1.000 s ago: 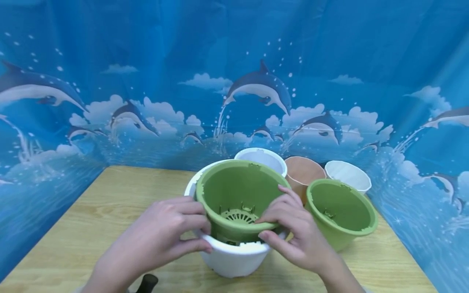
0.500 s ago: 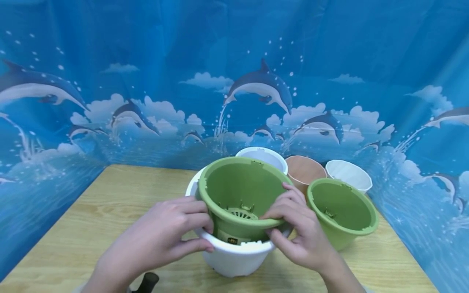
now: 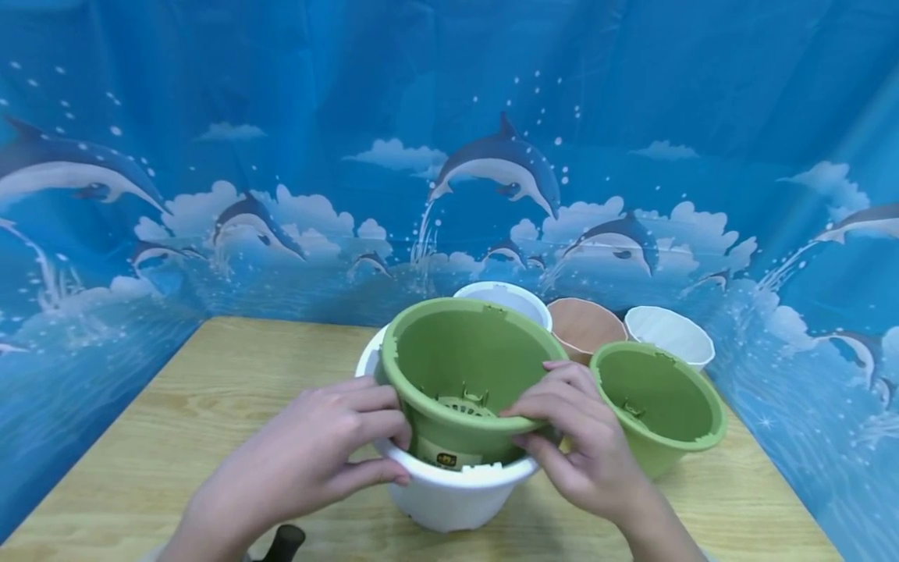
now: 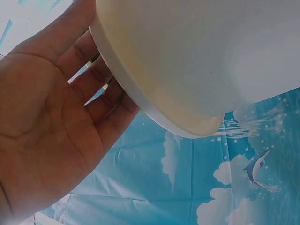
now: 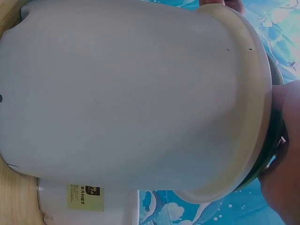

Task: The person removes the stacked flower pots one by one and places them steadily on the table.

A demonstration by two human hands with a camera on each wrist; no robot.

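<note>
A green plastic flower pot (image 3: 463, 339) with a slotted base sits tilted inside a larger white flower pot (image 3: 449, 503). A small label shows on the green pot's outer side. My left hand (image 3: 330, 441) grips the white pot's rim at its near left, fingers over the edge and thumb outside. In the left wrist view, that hand (image 4: 51, 112) lies along the white pot's rim (image 4: 117, 70). My right hand (image 3: 579, 445) pinches the green pot's rim at its near right, thumb below. The right wrist view shows mostly the white pot's wall (image 5: 131, 93).
Another green pot (image 3: 656, 398) stands at the right. Behind are a white pot (image 3: 506, 300), a brown pot (image 3: 583, 328) and a further white pot (image 3: 667, 336). A dark handle-like object (image 3: 284, 542) lies at the near edge of the wooden table (image 3: 211, 390).
My right hand has raised the near side of the green pot slightly and shifted it right, so its label shows more. My left hand stays on the white rim.
</note>
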